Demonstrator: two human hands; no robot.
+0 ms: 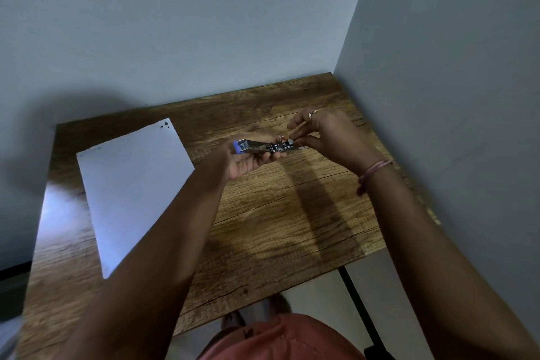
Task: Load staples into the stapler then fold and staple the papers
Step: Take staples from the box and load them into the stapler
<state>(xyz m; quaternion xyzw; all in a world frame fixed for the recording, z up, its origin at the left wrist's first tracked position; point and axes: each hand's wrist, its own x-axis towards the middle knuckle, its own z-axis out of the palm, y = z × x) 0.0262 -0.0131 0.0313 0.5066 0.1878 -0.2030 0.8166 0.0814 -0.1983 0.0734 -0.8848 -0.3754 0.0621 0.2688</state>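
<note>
On the table: a wooden top (277, 213) with dark grain and cracks, pushed into a corner.
Room: two plain grey-blue walls (175, 23) meet behind the table; a black leg (355, 301) shows below its near right edge, over pale floor.
Paper: a white sheet (131, 190) lies flat on the left part, askew, well apart from the hands.
Writing: small dark marks at the sheet's far corner, too small to read.
Stapler: metal with a blue end (263, 147), held above the table's middle.
Left hand: (248, 159) curled round the stapler from below.
Right hand: (324, 134) pinches at the stapler's right end; ring and pink wristband worn.
Staples: cannot tell.
</note>
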